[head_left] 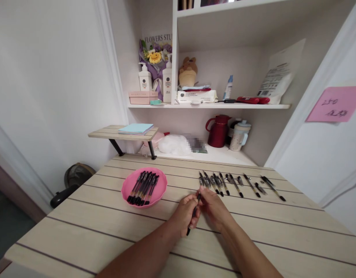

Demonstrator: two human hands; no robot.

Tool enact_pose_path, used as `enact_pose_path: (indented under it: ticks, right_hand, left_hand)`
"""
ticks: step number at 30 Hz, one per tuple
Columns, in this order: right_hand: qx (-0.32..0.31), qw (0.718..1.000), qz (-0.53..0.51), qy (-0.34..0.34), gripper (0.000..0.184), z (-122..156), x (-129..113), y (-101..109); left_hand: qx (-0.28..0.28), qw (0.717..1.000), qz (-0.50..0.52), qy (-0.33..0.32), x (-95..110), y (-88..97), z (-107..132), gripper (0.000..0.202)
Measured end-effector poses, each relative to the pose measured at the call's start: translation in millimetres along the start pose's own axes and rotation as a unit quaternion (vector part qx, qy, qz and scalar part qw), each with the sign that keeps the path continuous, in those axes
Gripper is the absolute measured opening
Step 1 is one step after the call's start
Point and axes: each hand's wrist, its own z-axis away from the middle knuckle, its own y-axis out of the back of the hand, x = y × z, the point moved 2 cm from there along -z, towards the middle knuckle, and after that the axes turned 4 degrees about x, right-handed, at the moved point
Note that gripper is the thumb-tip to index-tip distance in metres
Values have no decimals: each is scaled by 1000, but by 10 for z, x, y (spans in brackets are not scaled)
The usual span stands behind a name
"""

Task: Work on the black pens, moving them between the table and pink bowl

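My left hand [186,213] is closed around the barrel of a black pen [194,211], held upright-tilted above the wooden table [114,227]. My right hand [212,206] pinches the pen's upper end, fingers pressed together. A pink bowl [128,186] to the left holds several black pens [143,188] lying side by side. Beyond my hands, a row of several loose pens and caps [238,184] lies spread across the table toward the right.
A small raised wooden shelf [108,134] with a light blue notebook [136,128] stands at the back left. Behind the table are a red jug [218,130], a white jug [239,136], and bottles and boxes on wall shelves. A pink note [336,103] hangs at the right.
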Motion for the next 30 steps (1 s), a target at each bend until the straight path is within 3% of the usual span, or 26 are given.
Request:
enact_pose_path:
  ticks: [3,8,16,19,21,24,30]
  right_hand:
    - [28,999,16,29,31,-24,16,31]
    - [9,999,-9,34,29,-51,-34,78]
    - [38,997,-13,69,31,-108,-147,247]
    - [82,988,48,121,33,-186,-181,352]
    - [135,962,174,161,36,-272,-230,416]
    - [181,891,381,170,35,-456,-325,432]
    - [148,749,622,172,14,-846,-388,124]
  left_hand:
    - [-4,1000,-12,2,0,-4,1,24]
    - [-26,999,-14,21,13,6,12,22]
    - [-30,999,-10,23,-4,21,11,22]
    - [-27,999,-2,20,-20,31,-7,24]
    - [-19,1000,6,18,-30,38,-20,26]
    - [1,1000,23,12,-41,38,-30,32]
    - [19,998,57,-2,-48,15,-20,36]
